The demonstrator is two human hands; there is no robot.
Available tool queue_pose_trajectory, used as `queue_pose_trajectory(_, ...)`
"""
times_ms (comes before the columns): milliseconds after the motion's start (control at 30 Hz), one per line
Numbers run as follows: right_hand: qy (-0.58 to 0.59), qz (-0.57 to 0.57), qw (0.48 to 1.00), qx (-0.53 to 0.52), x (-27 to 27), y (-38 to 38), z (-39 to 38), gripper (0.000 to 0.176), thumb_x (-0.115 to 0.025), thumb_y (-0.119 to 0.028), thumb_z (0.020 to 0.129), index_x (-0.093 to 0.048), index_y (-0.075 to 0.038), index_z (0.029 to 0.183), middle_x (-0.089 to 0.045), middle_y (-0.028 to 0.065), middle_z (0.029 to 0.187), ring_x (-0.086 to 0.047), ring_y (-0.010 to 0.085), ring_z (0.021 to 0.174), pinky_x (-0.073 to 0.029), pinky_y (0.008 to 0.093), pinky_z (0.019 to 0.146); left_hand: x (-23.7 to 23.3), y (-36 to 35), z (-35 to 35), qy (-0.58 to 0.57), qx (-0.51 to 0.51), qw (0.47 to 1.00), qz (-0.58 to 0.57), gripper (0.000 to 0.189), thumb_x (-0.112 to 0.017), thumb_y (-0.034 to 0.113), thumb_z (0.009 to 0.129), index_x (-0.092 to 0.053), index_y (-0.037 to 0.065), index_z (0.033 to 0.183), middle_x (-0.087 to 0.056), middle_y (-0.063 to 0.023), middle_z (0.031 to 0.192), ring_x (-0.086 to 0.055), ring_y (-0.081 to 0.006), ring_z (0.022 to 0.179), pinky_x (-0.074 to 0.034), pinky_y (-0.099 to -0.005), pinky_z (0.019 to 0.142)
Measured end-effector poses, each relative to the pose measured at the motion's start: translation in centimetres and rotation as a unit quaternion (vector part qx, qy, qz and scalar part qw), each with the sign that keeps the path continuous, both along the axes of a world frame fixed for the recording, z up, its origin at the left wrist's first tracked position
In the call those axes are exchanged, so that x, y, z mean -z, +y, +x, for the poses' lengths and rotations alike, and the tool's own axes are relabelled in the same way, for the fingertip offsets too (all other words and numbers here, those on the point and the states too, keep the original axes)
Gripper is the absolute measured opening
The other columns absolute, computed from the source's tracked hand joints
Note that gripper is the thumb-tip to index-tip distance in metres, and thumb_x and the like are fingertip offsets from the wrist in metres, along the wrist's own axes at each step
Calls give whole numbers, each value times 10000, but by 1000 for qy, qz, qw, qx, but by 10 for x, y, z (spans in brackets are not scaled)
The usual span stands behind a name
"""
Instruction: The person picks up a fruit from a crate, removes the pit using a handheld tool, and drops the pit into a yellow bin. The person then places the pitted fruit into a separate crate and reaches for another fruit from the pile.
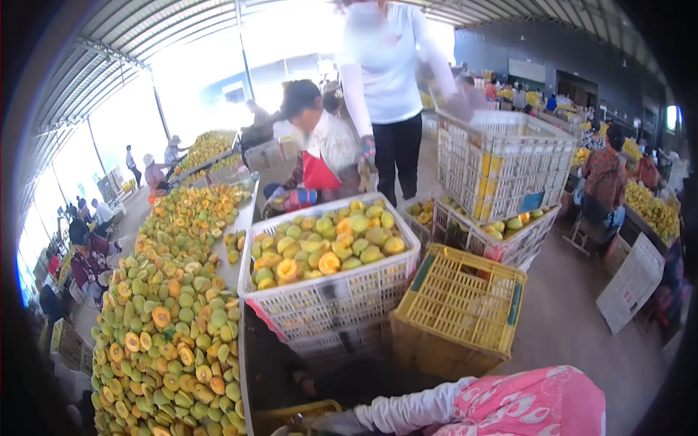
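My right arm reaches in from the lower right, in a pink patterned sleeve with a pale sleeve over the forearm. At the bottom edge, my right hand point(336, 422) is in a greyish glove, over a yellow basket point(269, 417). Its fingers look closed, but they are partly cut off, and what they hold is hidden. My left hand is not in view. Left of my right hand, a long table carries a heap of green and orange fruit point(171, 349), several of them halved. Ahead stands a white crate point(334, 294) filled with similar fruit.
A yellow slatted crate point(462, 301) stands right of the full one. Behind it, a white crate point(502, 163) is stacked on another holding fruit. A person in white point(382, 65) stands beside the stack, with a seated person point(320, 145) near the table. More workers and fruit piles fill the hall.
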State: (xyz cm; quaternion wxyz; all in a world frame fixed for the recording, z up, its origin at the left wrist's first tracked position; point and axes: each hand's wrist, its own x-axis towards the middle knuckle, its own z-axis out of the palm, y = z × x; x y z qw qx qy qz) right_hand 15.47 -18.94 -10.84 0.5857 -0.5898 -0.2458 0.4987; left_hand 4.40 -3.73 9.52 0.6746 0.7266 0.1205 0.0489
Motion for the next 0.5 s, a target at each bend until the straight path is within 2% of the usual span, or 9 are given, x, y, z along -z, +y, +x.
queue_pose_trajectory(33,193,-5,978,82,-58,-5,-10,446,-447,-543,991,-618,-158,1138,-560,19,716,-564,170,595,-460,325,552,5,-19,-4,-33,39,998,43,277,-636,93,957,-623,-34,1203,-675,-107,1155,-620,-171,1053,-500,-307,935)
queue_pose_trajectory(67,245,26,963,112,-101,-18,-28,463,-360,-588,1009,-612,-203,1055,-410,-61,639,-406,65,497,-359,246,457,8,-38,-12,-37,31,998,31,280,-634,108,961,-625,-33,1202,-676,-114,1162,-621,-179,1056,-493,-315,948)
queue_pose_trajectory(200,330,133,933,56,-92,-31,-52,411,-390,-532,1025,-614,-188,1039,-451,-49,641,-397,75,472,-362,239,454,44,-62,-29,-125,-44,972,196,302,-625,130,969,-628,8,1245,-676,-133,1182,-631,-252,1086,-473,-337,980)
queue_pose_trajectory(300,382,157,911,24,-109,-30,-64,393,-435,-492,1026,-628,-164,1127,-558,-23,726,-478,88,543,-427,251,517,67,-66,-46,-135,-111,952,251,605,-655,292,861,-505,40,1390,-550,-251,1309,-573,-398,1152,-456,-473,980)
queue_pose_trajectory(367,542,72,824,150,-155,-32,-76,375,-479,-436,1025,-626,-131,1185,-648,12,867,-575,114,696,-490,261,653,53,-93,-55,-96,-161,905,382,734,-625,282,915,-289,42,1522,-423,-251,1423,-514,-389,1213,-428,-469,1017)
queue_pose_trajectory(400,389,181,902,53,-92,-20,-78,355,-492,-372,1029,-623,-117,1238,-674,14,962,-605,131,832,-495,267,768,48,-98,-57,-75,-186,882,427,752,-615,261,931,-225,64,1544,-446,-261,1397,-526,-364,1185,-424,-442,1028)
queue_pose_trajectory(433,393,180,900,49,-83,-22,-83,355,-492,-372,1029,-623,-117,1238,-674,14,962,-605,131,832,-495,267,768,53,-97,-62,-70,-189,881,429,752,-615,261,931,-225,64,1544,-446,-261,1397,-526,-364,1185,-424,-442,1028)
queue_pose_trajectory(467,104,219,968,69,-78,-24,-88,351,-505,-359,1024,-626,-112,1241,-672,13,962,-603,124,826,-492,270,771,61,-94,-63,-72,-212,913,340,715,-585,268,950,-237,60,1539,-450,-258,1392,-529,-346,1177,-430,-440,1022)
queue_pose_trajectory(500,-195,241,947,84,-80,-27,-94,347,-518,-347,1018,-629,-108,1244,-671,12,961,-601,118,821,-489,272,775,71,-88,-63,-75,-234,937,248,679,-555,275,969,-248,57,1535,-454,-255,1386,-533,-327,1168,-435,-438,1017)
